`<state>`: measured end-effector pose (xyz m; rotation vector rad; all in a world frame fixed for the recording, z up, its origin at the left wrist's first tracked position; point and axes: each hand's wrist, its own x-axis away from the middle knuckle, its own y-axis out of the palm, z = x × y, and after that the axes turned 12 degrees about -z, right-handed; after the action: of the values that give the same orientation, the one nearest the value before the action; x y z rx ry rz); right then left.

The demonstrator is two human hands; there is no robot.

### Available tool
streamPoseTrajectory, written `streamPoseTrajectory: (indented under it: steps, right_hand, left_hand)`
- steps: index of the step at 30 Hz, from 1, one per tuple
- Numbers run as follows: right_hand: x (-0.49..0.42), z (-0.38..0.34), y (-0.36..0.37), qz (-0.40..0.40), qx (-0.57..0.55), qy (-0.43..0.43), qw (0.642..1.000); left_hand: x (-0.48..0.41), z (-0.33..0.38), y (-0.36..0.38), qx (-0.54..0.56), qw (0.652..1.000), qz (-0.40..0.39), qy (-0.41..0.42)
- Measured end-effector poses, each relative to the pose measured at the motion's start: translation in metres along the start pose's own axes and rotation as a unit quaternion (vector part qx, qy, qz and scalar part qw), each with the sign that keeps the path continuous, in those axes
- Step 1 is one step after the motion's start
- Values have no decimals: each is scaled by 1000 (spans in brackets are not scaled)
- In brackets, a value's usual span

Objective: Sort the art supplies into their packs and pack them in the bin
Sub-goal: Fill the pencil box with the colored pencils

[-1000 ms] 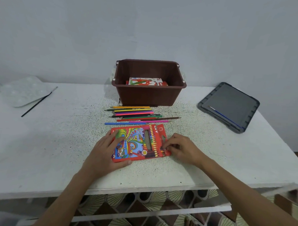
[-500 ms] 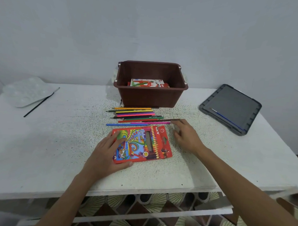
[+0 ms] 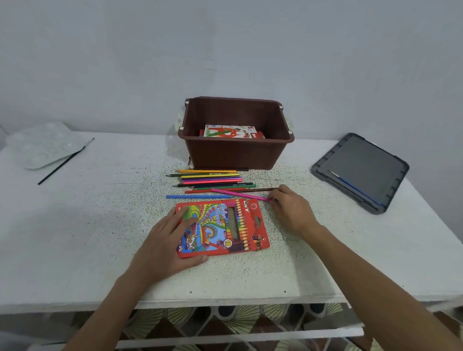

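Observation:
A red colour pencil pack (image 3: 222,228) lies flat on the white table in front of me. My left hand (image 3: 169,241) rests on its left end, thumb along the near edge. Several loose colour pencils (image 3: 211,178) lie in a row between the pack and the brown bin (image 3: 235,151). My right hand (image 3: 292,210) pinches the right end of a pink pencil (image 3: 240,194), which is lifted at a slant over the row. A blue pencil (image 3: 197,197) lies alone just beyond the pack. Inside the bin sits another printed pack (image 3: 231,132).
A grey bin lid (image 3: 360,170) with a thin blue paintbrush (image 3: 354,187) on it lies at the right. A clear paint palette (image 3: 44,146) and a black brush (image 3: 63,162) sit at the far left. The table's front edge is near my forearms.
My right hand left the pack's right end, moved up to the pencil row and picked up the pink pencil by its end. My left hand stayed on the pack.

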<state>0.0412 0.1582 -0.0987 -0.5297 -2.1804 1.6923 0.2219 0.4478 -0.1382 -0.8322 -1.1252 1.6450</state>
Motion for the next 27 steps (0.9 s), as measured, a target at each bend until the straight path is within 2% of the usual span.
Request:
streamPoseTrajectory:
  steps: [10, 18, 27]
  right_hand:
    - [25, 53, -29, 45, -5, 52, 998]
    - [54, 87, -56, 53, 43, -11, 998]
    - [57, 58, -42, 42, 53, -92, 993]
  left_hand:
    - [-1, -1, 0, -3, 1000, 0, 5]
    - [-2, -2, 1, 0, 1000, -6, -8]
    - [0, 1, 0, 1, 1000, -6, -9]
